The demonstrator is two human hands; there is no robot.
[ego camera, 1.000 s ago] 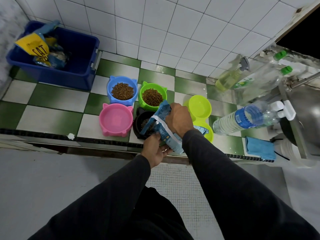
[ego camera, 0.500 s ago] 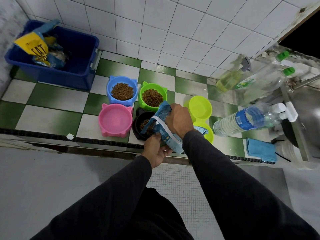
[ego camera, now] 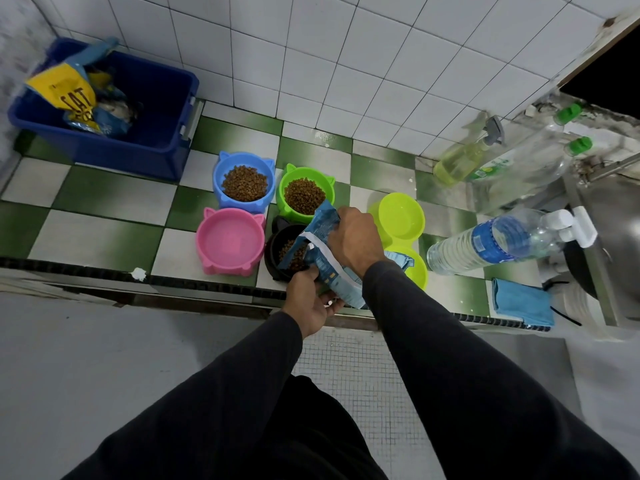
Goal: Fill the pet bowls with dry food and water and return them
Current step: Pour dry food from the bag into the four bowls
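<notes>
At the front edge of the bench (ego camera: pixel 104 216), the left hand (ego camera: pixel 311 299) cups the lower end of the blue food bag (ego camera: pixel 323 251), fingers wrapped under it, while the right hand (ego camera: pixel 356 237) clamps the upper side, fingers closed over the foil. The bag's mouth tips down into the black bowl (ego camera: pixel 280 247), where some kibble already lies. To pour well, I would keep the mouth low inside the rim, tilt slowly with the left hand lifting, and stop once the heap matches the others. Just left of it sits the pink bowl (ego camera: pixel 230 240), empty of kibble. Behind these, the blue bowl (ego camera: pixel 244 181) and the green bowl (ego camera: pixel 306 194) each hold a mound of dry food. A lime double bowl (ego camera: pixel 401 216) lies to the right, its near cup partly covered by the bag and wrist. A water bottle (ego camera: pixel 485 242) lies near the right edge. How much food remains in the bag cannot be seen, and the black bowl's fill level is largely hidden.
</notes>
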